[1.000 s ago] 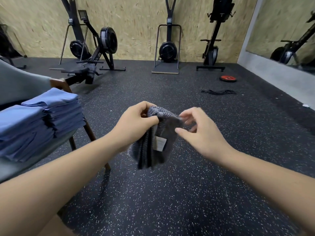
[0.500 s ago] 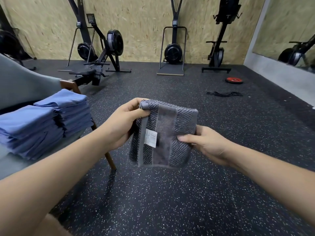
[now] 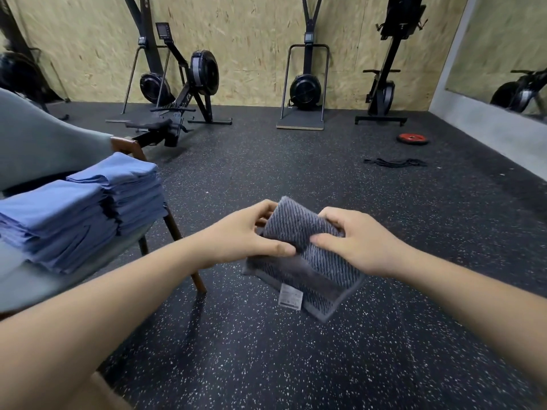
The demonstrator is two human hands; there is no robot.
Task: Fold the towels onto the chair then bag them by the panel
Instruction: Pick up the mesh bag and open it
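Note:
A small dark grey striped towel [image 3: 310, 261] with a white label hangs in the air in front of me, partly folded over on itself. My left hand [image 3: 242, 235] pinches its left side between thumb and fingers. My right hand [image 3: 355, 238] grips its right side, thumb on the top layer. Two stacks of folded blue towels [image 3: 83, 208] lie on the seat of a grey-green chair [image 3: 38, 146] at my left, apart from both hands.
Black speckled rubber floor stretches ahead. Rowing machines [image 3: 177, 93] and other black exercise machines [image 3: 305, 87] stand along the wooden panel wall [image 3: 251, 39]. A red weight plate [image 3: 412, 139] and a black band [image 3: 395, 163] lie on the floor at right. A mirror is on the right wall.
The towel was bunched, then held flat and upright between both hands; now its top half is folded over toward me and both hands have come close together on it.

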